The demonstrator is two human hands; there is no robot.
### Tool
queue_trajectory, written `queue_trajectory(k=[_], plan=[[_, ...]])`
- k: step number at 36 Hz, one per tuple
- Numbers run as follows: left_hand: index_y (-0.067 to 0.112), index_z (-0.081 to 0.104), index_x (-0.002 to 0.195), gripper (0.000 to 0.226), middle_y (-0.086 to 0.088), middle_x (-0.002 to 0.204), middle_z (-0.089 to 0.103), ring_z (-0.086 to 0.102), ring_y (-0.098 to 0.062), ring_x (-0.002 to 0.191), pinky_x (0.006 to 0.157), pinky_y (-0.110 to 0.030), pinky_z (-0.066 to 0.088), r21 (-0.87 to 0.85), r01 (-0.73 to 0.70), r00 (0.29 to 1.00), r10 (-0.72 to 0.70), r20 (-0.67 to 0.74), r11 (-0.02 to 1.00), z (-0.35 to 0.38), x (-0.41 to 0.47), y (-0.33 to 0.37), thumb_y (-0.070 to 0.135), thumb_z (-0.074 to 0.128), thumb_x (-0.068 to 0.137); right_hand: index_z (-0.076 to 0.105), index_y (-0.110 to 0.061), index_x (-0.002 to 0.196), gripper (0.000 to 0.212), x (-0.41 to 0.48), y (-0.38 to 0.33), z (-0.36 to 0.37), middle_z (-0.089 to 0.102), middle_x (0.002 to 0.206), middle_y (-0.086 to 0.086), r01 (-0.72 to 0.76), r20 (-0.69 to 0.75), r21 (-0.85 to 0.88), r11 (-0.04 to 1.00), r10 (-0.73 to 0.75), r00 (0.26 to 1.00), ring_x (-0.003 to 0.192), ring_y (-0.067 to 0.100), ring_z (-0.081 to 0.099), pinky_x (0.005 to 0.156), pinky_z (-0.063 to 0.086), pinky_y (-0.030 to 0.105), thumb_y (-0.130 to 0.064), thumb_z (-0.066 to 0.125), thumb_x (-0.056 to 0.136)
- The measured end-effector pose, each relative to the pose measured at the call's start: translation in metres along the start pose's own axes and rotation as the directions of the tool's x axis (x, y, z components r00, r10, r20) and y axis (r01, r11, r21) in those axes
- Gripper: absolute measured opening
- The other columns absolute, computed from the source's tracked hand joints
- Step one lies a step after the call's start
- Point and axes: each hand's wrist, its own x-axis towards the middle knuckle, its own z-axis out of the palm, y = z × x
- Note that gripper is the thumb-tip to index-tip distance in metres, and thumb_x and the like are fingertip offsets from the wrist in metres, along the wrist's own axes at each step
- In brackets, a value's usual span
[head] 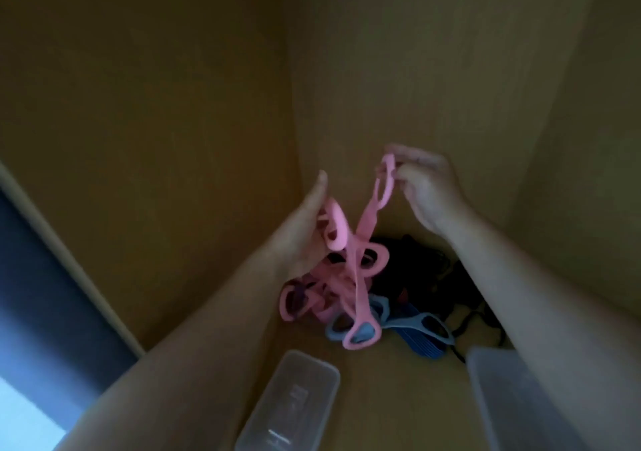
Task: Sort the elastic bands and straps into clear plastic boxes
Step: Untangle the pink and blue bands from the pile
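Note:
My right hand [428, 190] pinches the top loop of a pink strap [367, 221] and holds it up, so the strap hangs down to the pile. My left hand [305, 228] grips another looped part of the pink straps [334, 225] at its fingers. Below lies a tangle of pink straps [322, 294], grey-blue straps [412, 325], a ribbed blue band [421, 344] and dark bands [412, 266]. A clear plastic box [295, 405] stands in front of the pile. A second clear box [499, 391] sits at the lower right, partly behind my right forearm.
Everything sits in a dim wooden compartment with brown walls [416, 68] behind and to both sides. A pale edge [69, 252] and a dark blue surface [41, 311] run along the left. Black cords [475, 322] trail near the right box.

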Motion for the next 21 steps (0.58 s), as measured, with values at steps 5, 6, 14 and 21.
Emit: queue_trajectory(k=[5, 6, 14, 21], plan=[[0.006, 0.063, 0.099, 0.022, 0.000, 0.082, 0.070, 0.064, -0.011, 0.080, 0.072, -0.021, 0.052, 0.009, -0.027, 0.995, 0.026, 0.092, 1.000, 0.002, 0.000, 0.001, 0.020, 0.061, 0.083, 0.061, -0.012, 0.114, 0.059, -0.015, -0.017, -0.001, 0.070, 0.086, -0.001, 0.046, 0.225, -0.072, 0.996, -0.029, 0.974, 0.085, 0.012, 0.067, 0.078, 0.051, 0.025, 0.006, 0.055, 0.059], [0.005, 0.062, 0.102, 0.022, 0.000, 0.083, 0.070, 0.065, -0.009, 0.078, 0.072, -0.020, 0.052, -0.005, -0.038, 0.996, 0.038, 0.087, 0.999, 0.004, 0.001, 0.002, 0.018, 0.060, 0.085, 0.061, -0.012, 0.116, 0.058, -0.016, -0.019, -0.001, 0.070, 0.086, -0.002, 0.057, 0.253, -0.089, 0.994, -0.033, 0.967, 0.085, 0.010, 0.067, 0.079, 0.051, 0.025, 0.009, 0.059, 0.062], [0.003, 0.050, 0.128, 0.036, -0.011, 0.121, 0.063, 0.062, -0.020, 0.111, 0.092, -0.031, 0.053, 0.106, -0.137, 0.986, 0.126, 0.108, 0.985, 0.019, -0.003, 0.004, 0.015, 0.054, 0.094, 0.061, -0.004, 0.125, 0.037, -0.026, -0.017, 0.017, 0.067, 0.116, 0.007, 0.021, 0.216, -0.367, 0.930, 0.064, 0.974, 0.105, 0.010, 0.063, 0.097, 0.047, 0.025, 0.000, 0.059, 0.088], [0.007, 0.060, 0.111, 0.029, -0.007, 0.098, 0.069, 0.068, -0.016, 0.090, 0.079, -0.026, 0.055, 0.451, -0.290, 0.954, 0.217, 0.208, 0.844, 0.023, -0.004, 0.004, -0.002, 0.068, 0.084, 0.070, -0.013, 0.108, 0.033, -0.022, -0.018, 0.027, 0.072, 0.095, 0.007, 0.074, 0.128, -0.445, 0.893, -0.019, 0.992, 0.079, 0.013, 0.069, 0.071, 0.056, 0.029, 0.005, 0.068, 0.081]])
